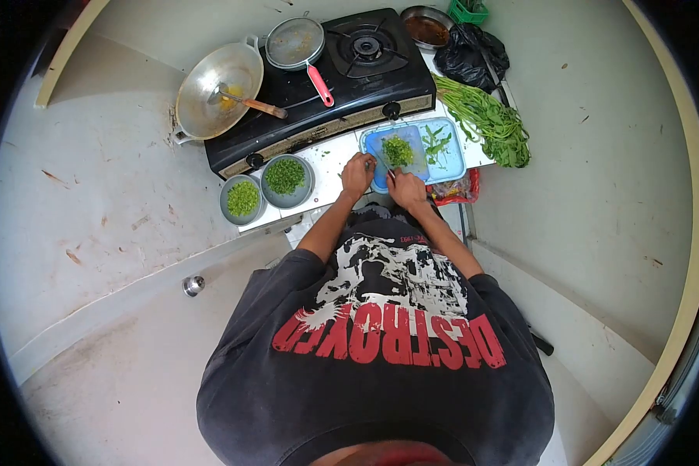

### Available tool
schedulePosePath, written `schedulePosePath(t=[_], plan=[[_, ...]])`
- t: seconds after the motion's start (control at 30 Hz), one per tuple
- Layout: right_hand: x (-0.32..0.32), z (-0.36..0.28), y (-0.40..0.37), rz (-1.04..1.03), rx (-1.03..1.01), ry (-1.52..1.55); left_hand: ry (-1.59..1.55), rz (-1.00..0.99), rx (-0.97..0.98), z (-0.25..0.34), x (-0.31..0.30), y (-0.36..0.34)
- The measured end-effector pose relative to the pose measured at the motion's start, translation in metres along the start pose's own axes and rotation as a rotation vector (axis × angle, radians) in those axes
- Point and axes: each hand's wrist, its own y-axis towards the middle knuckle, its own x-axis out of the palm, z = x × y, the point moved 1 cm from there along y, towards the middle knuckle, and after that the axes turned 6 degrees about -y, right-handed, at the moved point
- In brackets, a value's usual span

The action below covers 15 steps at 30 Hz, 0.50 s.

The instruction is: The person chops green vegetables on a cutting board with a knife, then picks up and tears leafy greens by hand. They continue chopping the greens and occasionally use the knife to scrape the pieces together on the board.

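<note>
A blue cutting board [452,161] lies on the white counter in front of the stove, with a pile of chopped greens [398,151] and a few loose stems [436,143] on it. My left hand [357,175] is curled at the board's left edge. My right hand [406,189] sits at its near edge, just below the chopped pile. Both hands are small in the picture, and what they grip is too small to make out. Two grey bowls of chopped greens [286,177] [242,199] stand left of my left hand.
A black two-burner stove [365,70] carries a wok with a ladle [217,89] and a red-handled strainer [299,45]. A bundle of long green stems [489,120], a black bag [474,53] and a metal dish [427,29] lie to the right. Walls close in on both sides.
</note>
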Motion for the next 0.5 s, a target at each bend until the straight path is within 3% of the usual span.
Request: schedulePosePath(t=[0.3,0.5], plan=[[-0.002,0.011,-0.005,0.099,0.109,0.090,-0.024,-0.004,-0.122,0.000,0.001,0.003],[-0.002,0.013,-0.021,0.059,0.034,0.070,-0.079,-0.032,-0.195,-0.008,0.004,0.009]])
